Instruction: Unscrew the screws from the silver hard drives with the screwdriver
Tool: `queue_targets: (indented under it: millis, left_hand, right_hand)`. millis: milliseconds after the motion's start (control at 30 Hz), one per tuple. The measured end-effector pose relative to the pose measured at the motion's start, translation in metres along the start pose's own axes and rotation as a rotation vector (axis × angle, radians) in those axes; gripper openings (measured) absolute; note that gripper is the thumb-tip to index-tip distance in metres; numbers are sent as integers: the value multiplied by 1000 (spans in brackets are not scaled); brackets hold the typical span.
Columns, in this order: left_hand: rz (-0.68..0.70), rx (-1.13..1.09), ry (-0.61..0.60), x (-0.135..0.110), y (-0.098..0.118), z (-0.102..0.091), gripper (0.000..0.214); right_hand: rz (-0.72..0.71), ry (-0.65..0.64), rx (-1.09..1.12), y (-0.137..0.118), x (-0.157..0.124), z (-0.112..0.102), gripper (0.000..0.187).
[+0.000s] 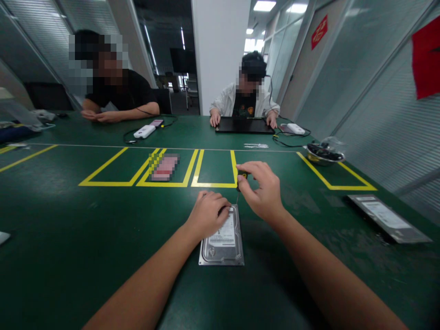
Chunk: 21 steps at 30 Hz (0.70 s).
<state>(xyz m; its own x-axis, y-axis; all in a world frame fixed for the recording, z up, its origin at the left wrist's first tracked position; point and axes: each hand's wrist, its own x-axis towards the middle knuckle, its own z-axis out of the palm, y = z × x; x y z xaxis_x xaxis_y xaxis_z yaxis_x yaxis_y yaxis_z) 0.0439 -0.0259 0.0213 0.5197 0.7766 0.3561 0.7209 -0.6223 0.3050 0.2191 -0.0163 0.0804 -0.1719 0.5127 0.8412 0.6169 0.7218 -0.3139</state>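
Here, black items (323, 152) in metal bowl (320, 160), left hand (209, 212) on hard drive (225, 253), grip unclear, right hand (263, 189) pinching screwdriver (244, 174)

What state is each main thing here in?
Hard drive: flat, labelled side up
Screwdriver: near upright, tip at the hard drive's far edge
Left hand: curled over the hard drive
Right hand: pinching the screwdriver
Other drive: labelled side up
Bowl: filled
Black panel: lying flat
Ceiling lights: lit
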Motion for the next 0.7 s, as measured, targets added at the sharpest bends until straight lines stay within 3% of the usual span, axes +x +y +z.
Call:
queue_targets:
  millis: [267, 433, 700]
  left_hand:
    - [3, -3, 6, 0, 0, 0, 19]
    - [5, -6, 5, 0, -1, 0, 19]
    - [2, -3, 7, -1, 0, 1, 18]
  right_hand:
    - [27, 13, 9, 2, -2, 2, 20]
    - [4, 11, -22, 3, -3, 2, 31]
    - [26, -4, -9, 1, -1, 1, 19]
